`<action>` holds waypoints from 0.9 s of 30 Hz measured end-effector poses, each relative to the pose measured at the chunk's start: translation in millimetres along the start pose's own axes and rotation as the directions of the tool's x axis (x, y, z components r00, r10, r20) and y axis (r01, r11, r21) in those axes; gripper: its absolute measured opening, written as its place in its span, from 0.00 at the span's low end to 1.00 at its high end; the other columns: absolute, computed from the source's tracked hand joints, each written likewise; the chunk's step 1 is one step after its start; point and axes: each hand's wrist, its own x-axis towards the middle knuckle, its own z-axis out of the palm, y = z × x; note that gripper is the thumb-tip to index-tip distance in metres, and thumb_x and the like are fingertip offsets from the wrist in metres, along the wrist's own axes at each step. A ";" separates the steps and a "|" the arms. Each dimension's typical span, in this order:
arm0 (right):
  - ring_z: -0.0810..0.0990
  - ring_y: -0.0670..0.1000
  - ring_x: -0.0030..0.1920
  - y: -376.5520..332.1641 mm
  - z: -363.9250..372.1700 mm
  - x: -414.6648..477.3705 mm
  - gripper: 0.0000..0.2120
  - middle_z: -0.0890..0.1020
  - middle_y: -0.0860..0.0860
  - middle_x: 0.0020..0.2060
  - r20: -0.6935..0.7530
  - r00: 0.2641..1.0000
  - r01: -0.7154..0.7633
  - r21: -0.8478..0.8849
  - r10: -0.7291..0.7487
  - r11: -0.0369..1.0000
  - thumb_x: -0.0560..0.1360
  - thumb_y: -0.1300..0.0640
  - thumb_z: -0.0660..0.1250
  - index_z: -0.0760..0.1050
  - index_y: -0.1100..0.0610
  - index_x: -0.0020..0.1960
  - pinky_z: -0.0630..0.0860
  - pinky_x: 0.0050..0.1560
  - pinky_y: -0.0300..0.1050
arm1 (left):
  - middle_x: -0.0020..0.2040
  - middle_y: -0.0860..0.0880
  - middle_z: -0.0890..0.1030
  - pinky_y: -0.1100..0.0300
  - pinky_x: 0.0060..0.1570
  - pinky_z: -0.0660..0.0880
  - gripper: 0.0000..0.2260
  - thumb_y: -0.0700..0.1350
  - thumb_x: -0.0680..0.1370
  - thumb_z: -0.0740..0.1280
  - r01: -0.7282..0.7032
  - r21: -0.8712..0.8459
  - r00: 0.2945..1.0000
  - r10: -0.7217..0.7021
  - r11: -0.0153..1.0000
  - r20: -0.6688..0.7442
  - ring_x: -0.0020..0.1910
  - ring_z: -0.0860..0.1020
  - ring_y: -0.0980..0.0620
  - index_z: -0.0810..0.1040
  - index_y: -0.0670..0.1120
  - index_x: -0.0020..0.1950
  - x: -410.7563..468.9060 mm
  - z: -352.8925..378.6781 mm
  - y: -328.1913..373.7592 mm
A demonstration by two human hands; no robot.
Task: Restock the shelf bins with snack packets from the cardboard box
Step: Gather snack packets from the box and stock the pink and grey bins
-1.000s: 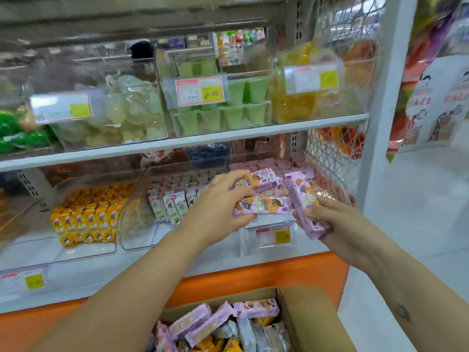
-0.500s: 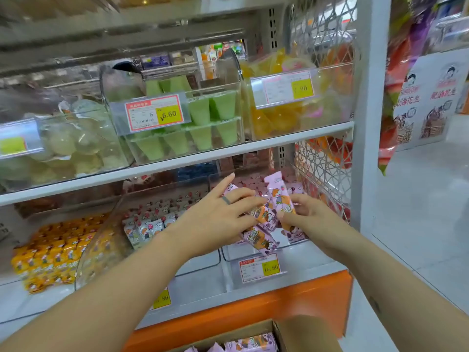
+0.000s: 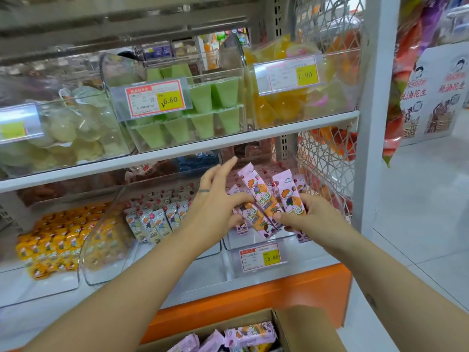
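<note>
Head: left hand [image 3: 215, 207], right hand [image 3: 313, 218] hold pink packets [image 3: 261, 199]

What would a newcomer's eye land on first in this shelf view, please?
Both hands meet mid-frame: the left hand and right hand hold pink snack packets at the clear bin on the lower shelf's right end. Next come the green cups above, behind a 6.60 price tag, and the open cardboard box at the bottom edge.

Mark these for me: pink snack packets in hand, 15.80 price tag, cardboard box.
pink snack packets [image 3: 256, 189]: head view, upper face of one held packet.
15.80 price tag [image 3: 261, 256]: head view, centre of label.
cardboard box [image 3: 307, 329]: head view, right flap.
</note>
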 end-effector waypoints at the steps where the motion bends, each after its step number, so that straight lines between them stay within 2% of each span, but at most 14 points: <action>1: 0.78 0.46 0.33 0.6 0.3 0.5 0.07 0.82 0.52 0.37 -0.005 1.000 -0.004 -0.007 0.004 1.000 0.72 0.56 0.72 0.78 0.55 0.48 0.74 0.30 0.39 | 0.78 0.49 0.46 0.47 0.67 0.65 0.16 0.45 0.72 0.73 0.061 -0.047 0.997 -0.058 0.997 0.057 0.75 0.53 0.43 0.79 0.56 0.59 -0.3 0.6 0.8; 3: 0.78 0.45 0.33 0.3 1.0 1.0 0.07 0.83 0.50 0.38 -0.005 1.000 -0.006 -0.012 0.006 1.000 0.72 0.55 0.72 0.78 0.54 0.49 0.75 0.31 0.40 | 0.78 0.52 0.46 0.53 0.60 0.72 0.17 0.43 0.75 0.70 0.143 -0.146 0.984 -0.125 0.979 0.124 0.70 0.64 0.47 0.76 0.57 0.61 1.4 3.3 2.5; 5: 0.80 0.49 0.38 -0.2 2.4 1.7 0.08 0.83 0.50 0.41 -0.006 1.000 0.004 -0.007 -0.004 1.000 0.72 0.55 0.72 0.77 0.53 0.51 0.78 0.38 0.46 | 0.75 0.51 0.57 0.57 0.54 0.76 0.17 0.39 0.75 0.68 0.194 -0.282 0.975 -0.154 0.940 0.158 0.60 0.74 0.51 0.75 0.58 0.59 4.5 5.3 5.2; 8: 0.79 0.53 0.40 -1.1 5.5 1.6 0.10 0.83 0.54 0.44 -0.009 1.000 0.018 -0.006 -0.018 1.000 0.73 0.57 0.71 0.76 0.53 0.53 0.78 0.39 0.46 | 0.64 0.50 0.69 0.62 0.45 0.77 0.18 0.35 0.75 0.67 0.273 -0.465 0.954 -0.176 0.842 0.242 0.45 0.79 0.52 0.71 0.59 0.51 7.4 6.3 10.4; 10: 0.77 0.53 0.38 -1.1 5.4 2.7 0.09 0.83 0.57 0.44 0.001 1.000 0.021 -0.003 -0.021 1.000 0.73 0.58 0.71 0.76 0.53 0.53 0.76 0.36 0.47 | 0.60 0.49 0.73 0.61 0.43 0.78 0.18 0.36 0.74 0.68 0.333 -0.559 0.930 -0.168 0.759 0.326 0.43 0.81 0.48 0.69 0.60 0.47 7.6 6.7 9.8; 13: 0.74 0.53 0.37 0.0 4.2 3.8 0.07 0.82 0.59 0.44 0.037 0.999 0.019 -0.004 -0.019 1.000 0.73 0.59 0.71 0.76 0.52 0.50 0.72 0.35 0.47 | 0.55 0.47 0.80 0.48 0.49 0.80 0.16 0.41 0.74 0.70 0.426 -0.651 0.886 -0.142 0.629 0.442 0.46 0.83 0.46 0.69 0.61 0.48 5.1 7.5 5.7; 14: 0.73 0.52 0.36 1.3 3.8 4.6 0.07 0.82 0.60 0.44 0.040 0.999 0.015 -0.013 -0.015 1.000 0.73 0.59 0.71 0.76 0.53 0.49 0.71 0.34 0.47 | 0.55 0.48 0.80 0.46 0.49 0.80 0.15 0.42 0.74 0.70 0.439 -0.668 0.882 -0.146 0.600 0.448 0.46 0.83 0.46 0.69 0.59 0.49 4.5 6.9 4.2; 17: 0.72 0.50 0.33 4.7 3.3 7.3 0.08 0.81 0.58 0.43 0.051 0.999 0.020 -0.065 -0.017 0.998 0.73 0.58 0.71 0.76 0.53 0.51 0.70 0.31 0.43 | 0.56 0.51 0.78 0.49 0.46 0.81 0.15 0.42 0.76 0.70 0.439 -0.716 0.894 -0.185 0.543 0.409 0.45 0.84 0.49 0.67 0.54 0.54 5.3 1.5 1.4; 18: 0.71 0.49 0.32 4.7 2.8 8.4 0.09 0.81 0.56 0.42 0.064 0.998 0.032 -0.089 -0.026 0.995 0.73 0.58 0.71 0.76 0.52 0.51 0.70 0.30 0.41 | 0.59 0.52 0.77 0.49 0.47 0.81 0.18 0.42 0.75 0.71 0.439 -0.719 0.896 -0.203 0.538 0.395 0.47 0.83 0.50 0.66 0.53 0.58 6.3 -0.2 -0.6; 20: 0.73 0.45 0.31 2.9 1.7 10.0 0.10 0.82 0.51 0.41 0.105 0.993 0.064 -0.149 -0.048 0.987 0.73 0.57 0.71 0.75 0.50 0.53 0.70 0.29 0.38 | 0.67 0.52 0.72 0.51 0.56 0.78 0.29 0.44 0.74 0.72 0.432 -0.696 0.899 -0.214 0.574 0.382 0.57 0.79 0.52 0.61 0.55 0.68 7.8 -3.3 -4.8; 22: 0.74 0.38 0.30 0.9 1.9 12.1 0.11 0.80 0.45 0.40 0.138 0.987 0.108 -0.198 -0.081 0.974 0.73 0.58 0.70 0.74 0.50 0.53 0.68 0.29 0.30 | 0.67 0.54 0.72 0.54 0.61 0.75 0.32 0.47 0.74 0.72 0.403 -0.674 0.908 -0.180 0.619 0.378 0.65 0.73 0.55 0.59 0.58 0.72 8.7 -4.6 -7.4; 23: 0.75 0.35 0.30 0.0 2.5 13.2 0.11 0.79 0.44 0.39 0.146 0.984 0.130 -0.214 -0.100 0.968 0.73 0.59 0.70 0.73 0.50 0.52 0.67 0.29 0.28 | 0.64 0.56 0.75 0.57 0.59 0.75 0.29 0.48 0.74 0.72 0.383 -0.668 0.915 -0.161 0.638 0.371 0.62 0.75 0.59 0.61 0.59 0.71 9.2 -5.4 -8.0; 25: 0.75 0.33 0.31 -1.4 5.1 15.7 0.12 0.79 0.42 0.39 0.166 0.979 0.154 -0.222 -0.118 0.963 0.74 0.60 0.70 0.73 0.51 0.55 0.67 0.29 0.26 | 0.54 0.59 0.79 0.68 0.48 0.76 0.20 0.50 0.76 0.70 0.347 -0.627 0.927 -0.151 0.697 0.344 0.49 0.78 0.65 0.68 0.57 0.65 9.7 -9.5 -7.5; 27: 0.76 0.34 0.33 -3.1 8.3 19.5 0.13 0.79 0.40 0.42 0.199 0.973 0.166 -0.243 -0.118 0.956 0.75 0.56 0.69 0.72 0.51 0.58 0.68 0.30 0.26 | 0.49 0.60 0.80 0.70 0.42 0.75 0.16 0.51 0.76 0.70 0.321 -0.568 0.937 -0.166 0.758 0.307 0.42 0.79 0.65 0.71 0.55 0.61 12.6 -11.3 -9.3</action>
